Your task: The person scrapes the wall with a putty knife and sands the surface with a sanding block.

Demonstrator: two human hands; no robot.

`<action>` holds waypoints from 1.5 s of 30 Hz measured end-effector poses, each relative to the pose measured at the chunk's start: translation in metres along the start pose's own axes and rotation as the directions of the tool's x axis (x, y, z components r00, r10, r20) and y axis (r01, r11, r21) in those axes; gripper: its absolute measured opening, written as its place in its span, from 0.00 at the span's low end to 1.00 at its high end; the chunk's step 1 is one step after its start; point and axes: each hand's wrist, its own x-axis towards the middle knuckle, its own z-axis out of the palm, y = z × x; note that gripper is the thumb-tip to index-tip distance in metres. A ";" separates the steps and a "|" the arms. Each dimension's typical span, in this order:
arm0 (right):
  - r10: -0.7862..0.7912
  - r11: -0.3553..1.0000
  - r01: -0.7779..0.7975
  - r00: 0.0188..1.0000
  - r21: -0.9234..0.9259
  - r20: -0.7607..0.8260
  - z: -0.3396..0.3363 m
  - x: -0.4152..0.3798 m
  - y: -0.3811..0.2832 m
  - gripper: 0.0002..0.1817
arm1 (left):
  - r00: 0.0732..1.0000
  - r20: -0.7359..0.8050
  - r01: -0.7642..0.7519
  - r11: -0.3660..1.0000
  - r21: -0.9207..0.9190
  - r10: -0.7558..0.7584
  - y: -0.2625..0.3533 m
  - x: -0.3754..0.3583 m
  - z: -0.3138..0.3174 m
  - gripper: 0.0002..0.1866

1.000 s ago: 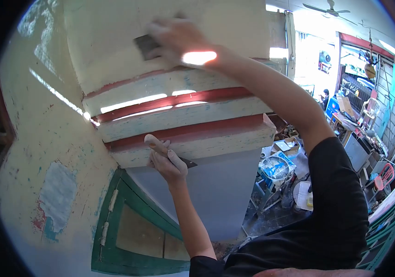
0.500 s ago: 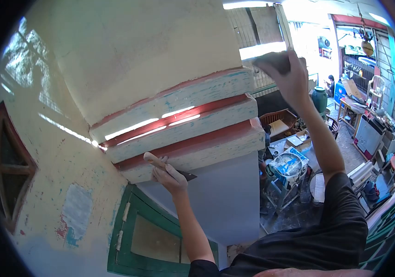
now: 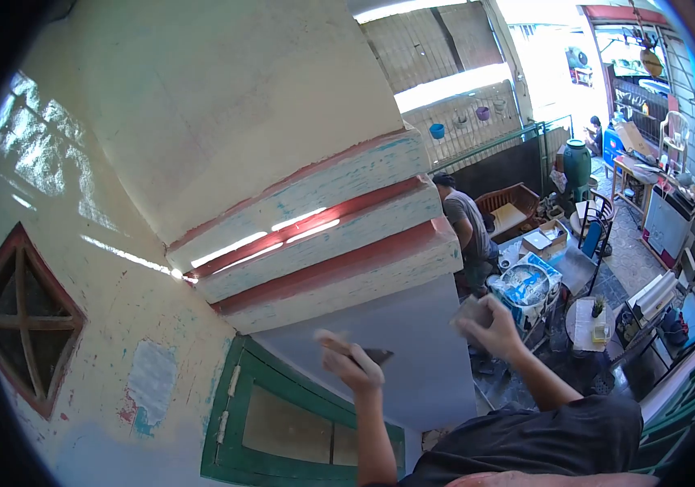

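My left hand point(image 3: 353, 367) is closed round the handle of a putty knife point(image 3: 380, 355), whose dark blade points right, in front of the smooth bluish wall below the ledge. To its right, my right hand point(image 3: 495, 329) grips a flat grey-brown block point(image 3: 471, 313), slightly blurred. Above both hands runs a stepped ledge point(image 3: 331, 278) with worn white faces, blue flecks and red strips. Neither hand touches the ledge.
A green-framed door or window point(image 3: 230, 438) is at lower left, with a diamond-shaped vent point(image 3: 35, 323) further left. Beyond the ledge, a person point(image 3: 465, 219) is beside a paint-stained bucket point(image 3: 524, 284). Chairs, a green jar point(image 3: 576, 166) and a cluttered table stand behind.
My right hand has come down from high beside the ledge with the block. My left hand has shifted right and slightly down with the putty knife. The view has turned, showing the other person.
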 end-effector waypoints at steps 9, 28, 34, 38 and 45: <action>0.147 0.942 -0.291 0.807 0.168 0.572 0.058 -0.026 0.033 0.37 | 0.855 0.364 0.356 0.928 0.109 -0.370 0.001 -0.128 -0.008 0.14; 0.066 0.855 -0.508 0.313 0.108 0.947 0.131 -0.063 0.041 0.35 | 0.425 0.298 0.720 0.519 0.462 -0.855 -0.029 -0.203 -0.101 0.16; 0.099 0.759 -0.646 0.237 0.081 0.966 0.154 -0.062 0.025 0.28 | 0.438 0.239 0.732 0.498 0.464 -0.867 -0.045 -0.220 -0.123 0.18; 0.116 0.661 -0.749 0.175 0.055 0.978 0.158 -0.055 0.030 0.27 | 0.367 0.253 0.732 0.446 0.515 -0.895 -0.027 -0.214 -0.125 0.21; 0.119 0.549 -0.835 0.045 -0.028 0.992 0.170 -0.045 0.053 0.25 | 0.343 0.257 0.734 0.429 0.527 -0.903 -0.024 -0.235 -0.102 0.28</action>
